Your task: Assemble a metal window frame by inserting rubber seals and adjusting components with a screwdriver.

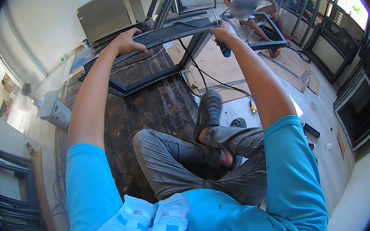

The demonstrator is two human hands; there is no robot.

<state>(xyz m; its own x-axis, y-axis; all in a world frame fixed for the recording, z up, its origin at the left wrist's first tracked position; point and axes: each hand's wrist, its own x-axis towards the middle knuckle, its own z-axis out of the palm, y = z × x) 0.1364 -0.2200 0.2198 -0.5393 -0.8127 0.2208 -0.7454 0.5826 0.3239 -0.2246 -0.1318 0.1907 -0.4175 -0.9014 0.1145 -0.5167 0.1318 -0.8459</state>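
Observation:
A dark metal window frame (153,77) stands tilted in front of me, its upper bar (175,32) running between my hands. My left hand (127,42) lies over the left part of this bar, thumb on the near side and fingers across the far side. At the bar's right end, my right hand (224,32) is closed round a dark handle with a blue end (224,50), which sticks out below the palm. A thin silvery rod (215,16) rises beside that hand; whether it belongs to the handle I cannot tell. My fingertips there are partly hidden.
Another person (248,5) squats opposite with a second dark frame (266,31). Black cables (203,74) cross the cardboard (229,82). More frames lean at the right (361,111) and lower left (11,178). A metal box (55,110) stands at the left.

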